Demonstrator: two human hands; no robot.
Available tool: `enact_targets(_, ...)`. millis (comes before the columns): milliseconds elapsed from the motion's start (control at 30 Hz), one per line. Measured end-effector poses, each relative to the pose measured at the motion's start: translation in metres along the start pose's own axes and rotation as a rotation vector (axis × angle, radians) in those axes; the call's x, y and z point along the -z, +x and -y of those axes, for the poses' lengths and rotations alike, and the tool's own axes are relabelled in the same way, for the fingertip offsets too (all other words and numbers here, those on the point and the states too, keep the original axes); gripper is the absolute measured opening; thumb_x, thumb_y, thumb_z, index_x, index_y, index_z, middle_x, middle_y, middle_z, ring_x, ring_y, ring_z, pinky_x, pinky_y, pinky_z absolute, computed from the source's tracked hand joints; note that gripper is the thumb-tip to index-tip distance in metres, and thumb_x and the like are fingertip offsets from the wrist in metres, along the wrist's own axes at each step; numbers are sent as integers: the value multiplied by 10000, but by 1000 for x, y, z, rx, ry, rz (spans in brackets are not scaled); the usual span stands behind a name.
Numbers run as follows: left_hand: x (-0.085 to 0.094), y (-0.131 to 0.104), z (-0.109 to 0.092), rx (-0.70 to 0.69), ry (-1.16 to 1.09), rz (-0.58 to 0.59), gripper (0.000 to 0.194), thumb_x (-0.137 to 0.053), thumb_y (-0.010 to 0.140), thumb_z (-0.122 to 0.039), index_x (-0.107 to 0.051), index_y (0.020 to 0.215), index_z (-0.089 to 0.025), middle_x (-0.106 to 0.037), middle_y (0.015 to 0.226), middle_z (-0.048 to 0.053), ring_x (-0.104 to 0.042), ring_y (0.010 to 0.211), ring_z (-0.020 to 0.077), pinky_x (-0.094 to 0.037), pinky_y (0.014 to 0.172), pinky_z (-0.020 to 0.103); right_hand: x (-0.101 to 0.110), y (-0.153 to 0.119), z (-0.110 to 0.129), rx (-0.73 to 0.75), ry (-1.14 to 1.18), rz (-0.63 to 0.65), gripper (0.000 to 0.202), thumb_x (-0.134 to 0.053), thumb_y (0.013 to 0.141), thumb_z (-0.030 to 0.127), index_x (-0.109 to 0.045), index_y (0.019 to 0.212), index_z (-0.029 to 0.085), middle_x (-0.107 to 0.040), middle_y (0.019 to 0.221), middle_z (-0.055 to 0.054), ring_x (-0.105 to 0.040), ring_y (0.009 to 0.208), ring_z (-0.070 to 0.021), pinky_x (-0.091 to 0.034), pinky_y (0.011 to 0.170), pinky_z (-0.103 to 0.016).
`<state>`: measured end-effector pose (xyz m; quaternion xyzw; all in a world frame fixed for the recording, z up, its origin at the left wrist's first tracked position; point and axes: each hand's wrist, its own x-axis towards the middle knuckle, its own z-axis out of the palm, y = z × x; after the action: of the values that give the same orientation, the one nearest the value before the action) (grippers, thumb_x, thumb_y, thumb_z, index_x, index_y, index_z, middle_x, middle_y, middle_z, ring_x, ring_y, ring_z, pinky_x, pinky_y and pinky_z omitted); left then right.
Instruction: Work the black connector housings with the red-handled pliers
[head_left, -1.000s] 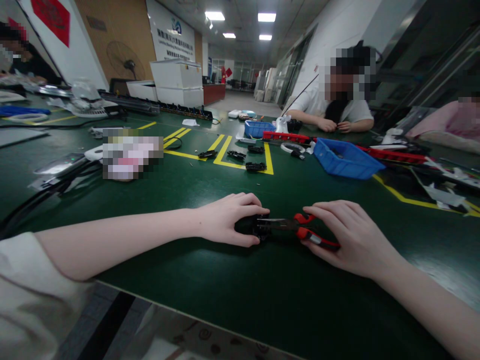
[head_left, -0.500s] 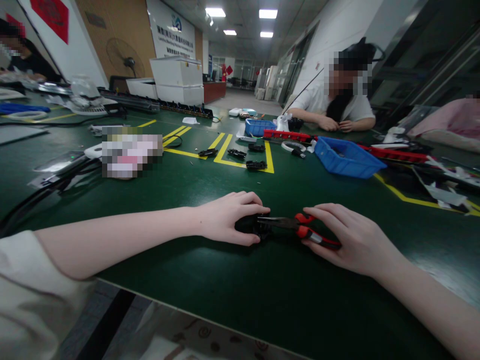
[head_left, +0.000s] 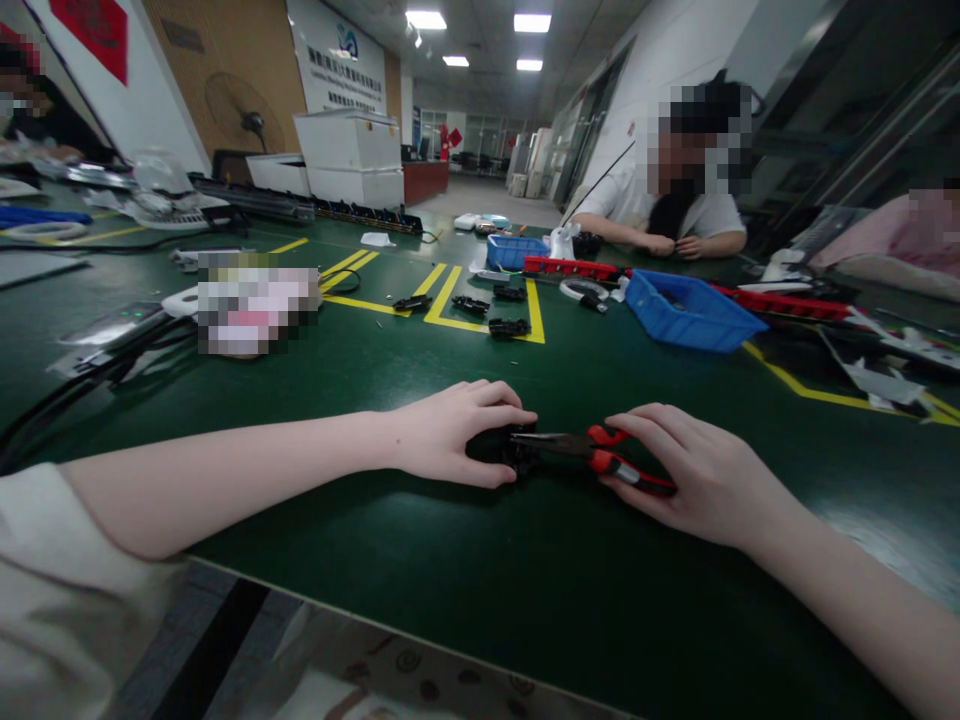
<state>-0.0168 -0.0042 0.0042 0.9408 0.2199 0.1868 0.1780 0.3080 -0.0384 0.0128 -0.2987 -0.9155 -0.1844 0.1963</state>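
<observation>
My left hand [head_left: 472, 435] grips a small black part [head_left: 517, 452] on the green table, thumb on its near side and fingers on its far side. My palm and fingers cover much of it, so its exact kind does not show. In my right hand [head_left: 686, 475] are long-nose pliers with red and black handles [head_left: 626, 468]. Their metal jaws [head_left: 551, 443] point left, and the tips reach the right end of the black part. Whether the tips pinch anything there I cannot make out.
Several similar black parts [head_left: 508, 327] lie by yellow tape lines ahead. A blue bin [head_left: 690, 312] stands right of them, with a smaller blue bin [head_left: 517, 250] farther back. Cables [head_left: 97, 370] run along the left. A co-worker [head_left: 667, 210] sits across the table [head_left: 420, 560].
The whole view has shifted slightly. Both hands, the black part and the pliers keep nearly the same positions relative to one another.
</observation>
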Motion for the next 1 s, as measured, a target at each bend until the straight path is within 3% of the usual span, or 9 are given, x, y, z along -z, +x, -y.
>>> enact_targets(200, 1, 0, -1, 0, 2, -2, 617, -693, 908, -461, -584, 1437, -163, -600, 1395, 159, -604, 1238, 317, -483, 1087, 480, 2, 0, 1, 21, -37, -14, 365, -659, 916, 380, -627, 1219, 179, -708, 1030, -116, -676, 812, -220, -549, 668, -332)
enact_targets(533, -1, 0, -2, 8, 21, 2, 624, -689, 908, -456, -564, 1438, -151, -587, 1411, 166, -607, 1246, 320, -484, 1094, 484, 0, -1, -2, -62, 30, -79, 485, -666, 918, 361, -512, 1353, 211, -648, 1150, -142, -669, 986, -289, -581, 779, -428)
enact_targets(667, 3, -2, -6, -8, 41, -88, 589, -697, 898, -457, -590, 1403, -173, -545, 1485, 167, -543, 1364, 343, -407, 1185, 515, 0, -2, -3, -178, -17, -134, 560, -669, 906, 348, -476, 1418, 230, -616, 1209, -166, -630, 1083, -354, -556, 848, -515)
enact_targets(767, 14, -7, -24, -3, 43, -185, 386, -620, 944, -505, -705, 1187, -217, -648, 1347, 109, -587, 1284, 302, -405, 1183, 501, -1, -4, -7, -254, -115, -179, 541, -695, 878, 357, -509, 1373, 244, -626, 1160, -169, -628, 1040, -375, -529, 798, -521)
enact_targets(867, 29, -13, -57, -41, -21, -276, 424, -575, 934, -645, -749, 1005, -266, -724, 1118, 69, -660, 1077, 257, -487, 1093, 466, -1, -8, -12, -254, -206, -149, 386, -699, 888, 394, -568, 1222, 251, -645, 1034, -134, -631, 868, -317, -500, 669, -438)
enact_targets(1000, 47, -16, -97, -104, -97, -271, 341, -574, 879, -670, -745, 1099, -473, -747, 914, -22, -676, 920, 250, -593, 889, 445, 1, -13, -17, -245, -282, -127, 272, -716, 899, 414, -581, 1044, 228, -637, 884, -82, -598, 677, -218, -416, 520, -342)
